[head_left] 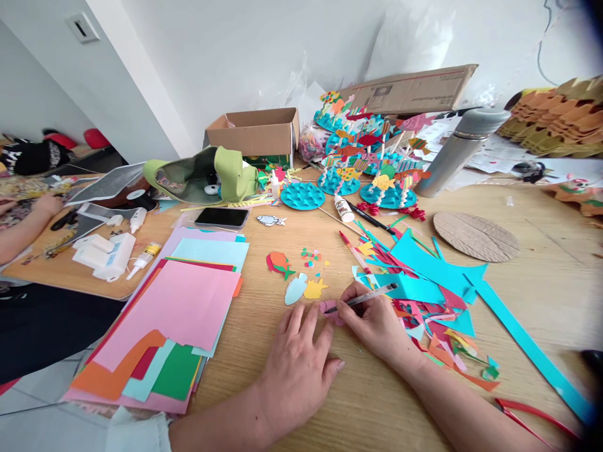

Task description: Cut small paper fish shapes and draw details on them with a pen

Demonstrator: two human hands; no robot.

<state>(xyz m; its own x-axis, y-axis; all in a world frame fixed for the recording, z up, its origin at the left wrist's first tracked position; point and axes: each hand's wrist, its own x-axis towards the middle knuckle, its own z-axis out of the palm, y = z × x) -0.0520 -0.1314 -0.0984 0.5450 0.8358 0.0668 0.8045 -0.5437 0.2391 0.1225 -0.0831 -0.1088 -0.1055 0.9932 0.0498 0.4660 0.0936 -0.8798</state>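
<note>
My right hand (379,323) is closed round a slim pen (377,292), with its tip on a small pink paper cutout (325,307). My left hand (298,355) lies on the table with its fingers spread, the fingertips at the near left edge of that cutout. Part of the pink piece is hidden behind my right fingers. Just beyond lie a light blue paper fish (296,289) and a yellow paper cutout (315,289). Farther off are an orange, red and green stack of paper fish (279,263) and small paper dots (311,256).
Coloured paper sheets (198,301) are piled left. Paper scraps (438,282), red-handled scissors (532,414) and a cardboard oval (475,235) lie right. Behind stand blue bases with paper fish (389,194), a glue bottle (343,209) and a flask (464,150). Another person's arm (28,229) shows far left.
</note>
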